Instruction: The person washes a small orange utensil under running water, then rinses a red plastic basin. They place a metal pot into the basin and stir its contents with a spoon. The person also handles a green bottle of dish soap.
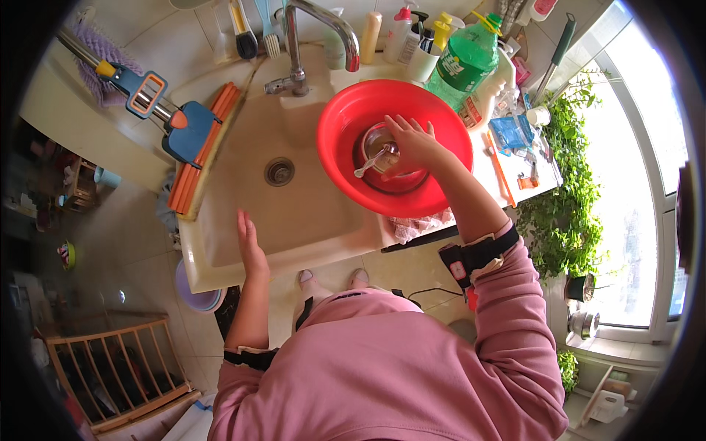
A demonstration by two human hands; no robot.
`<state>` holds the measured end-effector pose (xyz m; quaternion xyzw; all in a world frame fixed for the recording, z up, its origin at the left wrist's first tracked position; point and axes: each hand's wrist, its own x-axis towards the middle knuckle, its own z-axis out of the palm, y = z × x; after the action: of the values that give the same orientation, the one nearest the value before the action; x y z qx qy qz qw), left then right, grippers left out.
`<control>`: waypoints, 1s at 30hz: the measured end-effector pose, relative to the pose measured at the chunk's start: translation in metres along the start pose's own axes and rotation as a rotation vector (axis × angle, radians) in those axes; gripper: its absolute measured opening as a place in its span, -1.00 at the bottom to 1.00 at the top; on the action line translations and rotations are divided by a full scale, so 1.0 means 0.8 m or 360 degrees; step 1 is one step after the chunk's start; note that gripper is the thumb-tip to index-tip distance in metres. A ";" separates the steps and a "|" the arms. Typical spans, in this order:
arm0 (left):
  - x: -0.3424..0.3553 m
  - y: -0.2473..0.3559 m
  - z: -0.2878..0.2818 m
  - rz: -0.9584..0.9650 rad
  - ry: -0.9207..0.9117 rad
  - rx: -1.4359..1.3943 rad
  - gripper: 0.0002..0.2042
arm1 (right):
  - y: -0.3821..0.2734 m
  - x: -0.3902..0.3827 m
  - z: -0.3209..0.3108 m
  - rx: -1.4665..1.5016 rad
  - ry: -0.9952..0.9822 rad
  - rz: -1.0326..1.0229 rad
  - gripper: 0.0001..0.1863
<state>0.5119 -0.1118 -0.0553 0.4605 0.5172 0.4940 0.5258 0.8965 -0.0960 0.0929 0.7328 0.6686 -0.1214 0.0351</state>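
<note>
My right hand is over the red plastic basin, its fingers spread and nothing gripped. Below it, inside the basin, sits a small round metal bowl, partly covered by the hand. A spoon-like utensil with a pale handle lies across the bowl's rim; I cannot make out its far end. At the front left of the sink, my left hand is held up edge-on with straight fingers, holding nothing. It is near the front rim of the beige sink.
Behind the sink rises a metal faucet. A blue-and-orange squeeze mop leans along the left rim. A green plastic bottle and several pump bottles stand behind the basin. An orange toothbrush-like stick lies on the right counter, beside trailing plants.
</note>
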 end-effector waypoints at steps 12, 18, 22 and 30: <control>-0.052 -0.002 -0.010 0.0072 0.0219 -0.0070 -0.34 | -0.072 -0.099 -0.079 0.0404 0.1213 -0.0743 -0.39; -0.059 0.029 -0.047 0.0190 0.0245 -0.0030 -0.36 | -0.182 -0.138 -0.089 0.0448 0.1288 -0.1535 -0.52; -0.057 0.041 -0.095 0.0248 0.0242 -0.0055 -0.38 | -0.242 -0.142 -0.097 0.0708 0.1005 -0.1743 -0.55; -0.089 0.051 -0.258 0.0375 0.0298 0.0200 -0.47 | -0.355 -0.041 0.010 0.2562 -0.0474 -0.1461 -0.49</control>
<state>0.3057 -0.1846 -0.0170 0.5020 0.5362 0.5597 0.3837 0.6122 -0.0999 0.1242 0.1781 0.5958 -0.6419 -0.4486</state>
